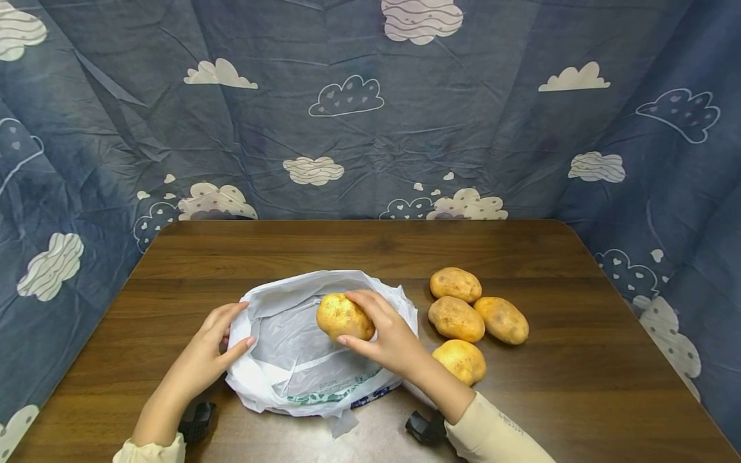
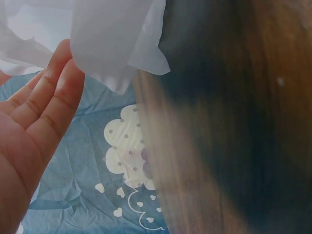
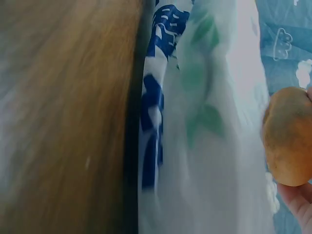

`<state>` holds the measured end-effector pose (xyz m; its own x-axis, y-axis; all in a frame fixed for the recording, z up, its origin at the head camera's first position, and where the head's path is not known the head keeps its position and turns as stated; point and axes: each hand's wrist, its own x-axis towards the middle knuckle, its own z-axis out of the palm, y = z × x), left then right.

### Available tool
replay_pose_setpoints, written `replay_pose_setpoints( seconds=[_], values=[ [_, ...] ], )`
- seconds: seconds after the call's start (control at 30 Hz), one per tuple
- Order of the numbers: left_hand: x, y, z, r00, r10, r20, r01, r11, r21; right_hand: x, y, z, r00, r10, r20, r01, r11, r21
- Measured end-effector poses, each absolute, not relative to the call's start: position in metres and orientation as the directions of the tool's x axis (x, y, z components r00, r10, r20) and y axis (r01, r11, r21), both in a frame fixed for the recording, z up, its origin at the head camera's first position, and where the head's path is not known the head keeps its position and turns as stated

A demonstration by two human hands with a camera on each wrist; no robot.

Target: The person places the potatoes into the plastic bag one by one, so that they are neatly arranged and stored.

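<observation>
A white plastic bag [image 1: 246, 379] with green and blue print lies with its mouth spread wide on the table. At its left rim, my left hand [image 1: 205, 354] holds the edge between thumb and fingers; in the left wrist view the fingertips [image 2: 70, 73] meet the white plastic. My right hand [image 1: 396, 337] grips a potato [image 1: 338, 316] over the bag's opening, thumb below and fingers on top. The right wrist view shows that potato [image 3: 287, 141] beside the bag's printed side [image 3: 204, 122], with most of the hand out of frame.
Several potatoes [image 1: 456, 319] lie grouped on the brown wooden table [image 1: 579, 386], right of the bag. One potato [image 1: 462, 361] is partly hidden by the right forearm. A blue cloud-patterned cloth [image 1: 463, 128] hangs behind the table and at both sides.
</observation>
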<state>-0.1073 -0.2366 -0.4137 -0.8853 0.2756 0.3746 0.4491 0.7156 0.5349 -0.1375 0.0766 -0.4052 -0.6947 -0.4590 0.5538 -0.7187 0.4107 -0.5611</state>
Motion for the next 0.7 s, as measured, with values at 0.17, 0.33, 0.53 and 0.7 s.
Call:
replay_pose_setpoints(
  seconds=[0.17, 0.33, 0.53, 0.7],
  values=[
    [-0.108, -0.236, -0.415, -0.884, 0.277, 0.377, 0.452, 0.715, 0.534, -0.144, 0.061, -0.409, -0.709, -0.464, 0.531, -0.703, 0.403, -0.587],
    [-0.109, -0.236, -0.416, -0.878, 0.282, 0.385, 0.462, 0.709, 0.533, -0.149, 0.045, -0.416, -0.74, -0.464, 0.486, -0.665, 0.399, -0.632],
    [-0.109, -0.236, -0.415, -0.881, 0.282, 0.38, 0.458, 0.706, 0.539, -0.152, 0.025, -0.42, -0.786, -0.445, 0.429, -0.6, 0.382, -0.703],
    [-0.108, -0.235, -0.415, -0.887, 0.277, 0.37, 0.449, 0.707, 0.546, -0.156, 0.007, -0.425, -0.814, -0.42, 0.402, -0.561, 0.383, -0.734]
  ],
)
